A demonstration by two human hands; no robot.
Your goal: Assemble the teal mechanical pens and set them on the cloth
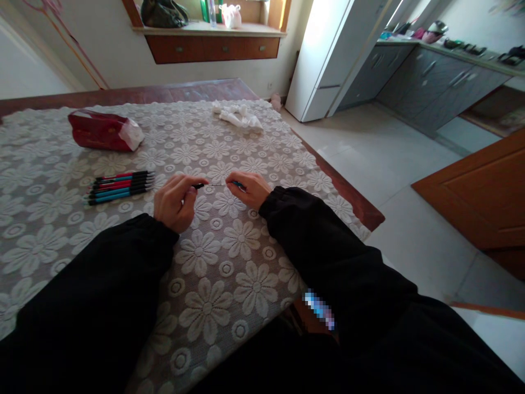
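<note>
My left hand (174, 201) is closed, with a short black pen part (198, 186) pinched between its fingertips. Facing it a little to the right, my right hand (251, 189) is closed round a blue pen barrel (238, 185), mostly hidden by the fingers. A thin, refill-like rod (216, 184) spans the gap between the two pieces. Both hands are just above the lace tablecloth (199, 253). Left of my left hand, several pens (118, 187) with blue, red and black bodies lie side by side in a row.
A dark red pouch (96, 130) with white material at its right end sits at the back left. Crumpled white plastic (238, 116) lies toward the far edge. The wooden table's right edge (348, 191) shows past the cloth, and a wooden door (479, 191) stands beyond.
</note>
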